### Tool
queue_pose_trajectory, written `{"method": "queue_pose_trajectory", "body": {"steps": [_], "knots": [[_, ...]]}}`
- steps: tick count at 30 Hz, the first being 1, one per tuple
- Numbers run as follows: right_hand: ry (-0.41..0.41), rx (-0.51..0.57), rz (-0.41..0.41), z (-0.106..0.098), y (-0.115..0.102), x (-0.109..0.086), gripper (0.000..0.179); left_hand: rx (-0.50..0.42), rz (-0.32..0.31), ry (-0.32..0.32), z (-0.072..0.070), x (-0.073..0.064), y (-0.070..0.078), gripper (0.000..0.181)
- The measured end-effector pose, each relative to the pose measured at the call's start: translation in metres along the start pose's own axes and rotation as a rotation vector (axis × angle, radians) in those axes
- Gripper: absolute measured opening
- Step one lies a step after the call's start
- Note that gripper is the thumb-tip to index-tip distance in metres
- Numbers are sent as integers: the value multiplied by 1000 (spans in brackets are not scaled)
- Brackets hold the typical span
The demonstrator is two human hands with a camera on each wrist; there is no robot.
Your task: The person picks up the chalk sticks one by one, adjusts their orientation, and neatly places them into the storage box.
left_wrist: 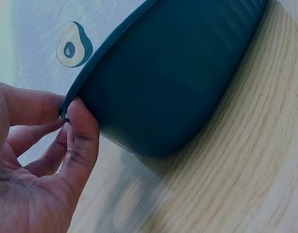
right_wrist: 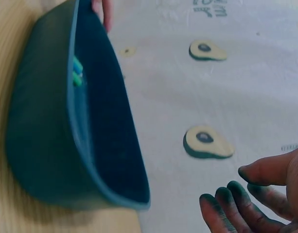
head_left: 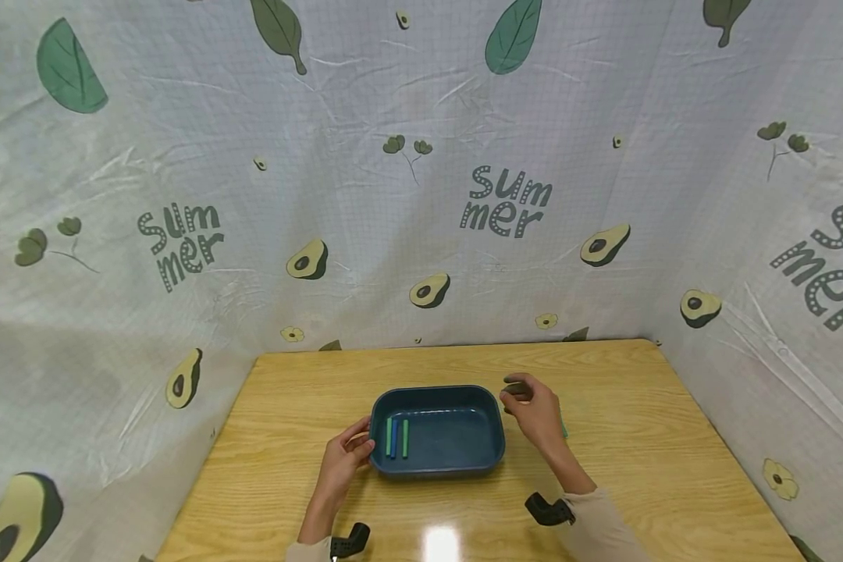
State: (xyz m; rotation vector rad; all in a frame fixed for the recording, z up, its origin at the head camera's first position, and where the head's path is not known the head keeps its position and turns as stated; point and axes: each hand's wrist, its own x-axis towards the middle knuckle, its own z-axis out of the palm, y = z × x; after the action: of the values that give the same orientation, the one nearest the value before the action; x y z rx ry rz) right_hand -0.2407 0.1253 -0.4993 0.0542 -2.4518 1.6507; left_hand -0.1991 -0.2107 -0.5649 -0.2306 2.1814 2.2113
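Observation:
A dark blue-green plastic bin [head_left: 439, 473] with rounded corners stands on the wooden table. Three slim chalk-like sticks lie side by side in its left part: a green stick [head_left: 389, 437], a blue stick [head_left: 394, 439] and another green stick [head_left: 405, 439]. My left hand [head_left: 344, 462] pinches the bin's left rim between thumb and fingers, as the left wrist view shows closely. Just beyond the right rim, my right hand [head_left: 534, 410] hovers with loosely bent fingers and nothing between them. Dark green stains cover its fingertips [right_wrist: 237, 190].
A small green piece [head_left: 564, 429] shows on the table [head_left: 639, 437] behind my right hand, mostly hidden by it. A pale patterned sheet [head_left: 365, 195] hangs at the back and both sides. Each wrist wears a black camera mount [head_left: 549, 510].

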Motion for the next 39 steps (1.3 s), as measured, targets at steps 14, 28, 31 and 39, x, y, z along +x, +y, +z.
{"method": "queue_pose_trajectory", "body": {"steps": [14, 28, 31, 39], "knots": [[129, -134, -1, -30, 35, -4, 28, 15, 36, 1, 0, 0, -3, 48], [293, -93, 143, -43, 73, -10, 29, 12, 29, 6, 0, 2, -5, 47], [328, -103, 155, -44, 79, -10, 29, 13, 29, 7, 0, 1, -5, 47], [376, -126, 168, -43, 88, -10, 28, 8, 1, 9, 2, 2, -2, 48]]}}
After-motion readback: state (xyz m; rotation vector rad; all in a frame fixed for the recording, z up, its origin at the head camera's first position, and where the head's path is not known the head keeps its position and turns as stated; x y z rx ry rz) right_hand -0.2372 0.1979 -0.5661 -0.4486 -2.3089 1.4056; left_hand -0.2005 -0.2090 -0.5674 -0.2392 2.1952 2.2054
